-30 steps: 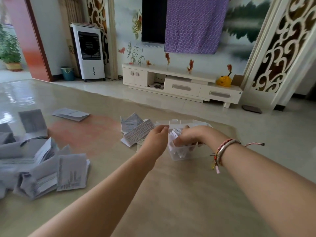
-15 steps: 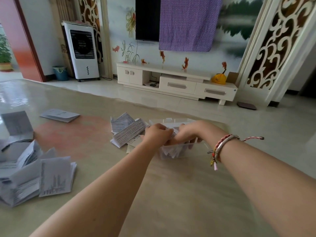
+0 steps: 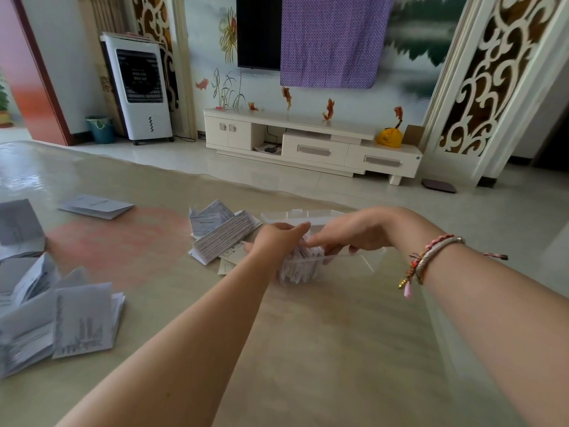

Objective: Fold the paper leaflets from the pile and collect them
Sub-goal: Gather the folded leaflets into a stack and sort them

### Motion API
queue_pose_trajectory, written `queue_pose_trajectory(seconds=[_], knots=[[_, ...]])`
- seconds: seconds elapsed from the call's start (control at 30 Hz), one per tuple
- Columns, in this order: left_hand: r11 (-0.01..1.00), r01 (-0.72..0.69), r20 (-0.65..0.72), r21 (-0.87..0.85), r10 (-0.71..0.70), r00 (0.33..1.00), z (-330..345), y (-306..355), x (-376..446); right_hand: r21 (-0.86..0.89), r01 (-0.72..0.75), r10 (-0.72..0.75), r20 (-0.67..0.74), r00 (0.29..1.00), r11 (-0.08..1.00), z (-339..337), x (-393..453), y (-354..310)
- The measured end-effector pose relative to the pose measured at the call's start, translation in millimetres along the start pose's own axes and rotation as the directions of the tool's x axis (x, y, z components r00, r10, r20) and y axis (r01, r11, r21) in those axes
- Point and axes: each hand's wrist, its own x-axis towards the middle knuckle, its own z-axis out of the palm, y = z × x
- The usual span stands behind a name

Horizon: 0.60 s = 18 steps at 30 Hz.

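A clear plastic box [image 3: 357,257] stands on the table's far middle, with folded white leaflets [image 3: 298,269] standing packed in its left end. My left hand [image 3: 275,240] grips the top of these leaflets from the left. My right hand [image 3: 354,232] reaches over the box from the right; its index finger lies straight along the leaflets' top edges and the other fingers dip into the box. A pile of unfolded printed leaflets [image 3: 83,318] lies at the table's left edge.
More leaflets [image 3: 221,232] lie fanned just left of the box, and a single one [image 3: 95,206] lies further back left. The beige table [image 3: 308,349] ends just behind the box. Beyond it are a tiled floor, a white TV cabinet [image 3: 314,143] and an air cooler [image 3: 138,87].
My hands have come together over the box. The right hand carried a folded leaflet in, and both hands now sit on the packed leaflets. The camera view has shifted slightly to the right.
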Motion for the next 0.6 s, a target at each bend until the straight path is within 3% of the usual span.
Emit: queue_pose_trajectory(seconds=[0.27, 0.43, 0.6], knots=[[0.996, -0.049, 0.011, -0.08, 0.05, 0.999, 3.0, -6.4, 4.0, 0.259, -0.041, 0.091, -0.184, 0.979, 0.965, 1.1, 13.1, 15.0], [0.996, -0.046, 0.054, -0.077, 0.051, 0.997, -0.7, -5.6, 5.9, 0.183, -0.04, 0.081, -0.221, 0.972, 0.982, 2.8, 12.7, 11.9], [0.997, -0.069, -0.012, -0.037, 0.068, 0.998, 4.0, -4.1, -5.5, 0.046, -0.093, 0.103, -0.297, 0.949, 0.995, 1.1, 12.9, 13.1]])
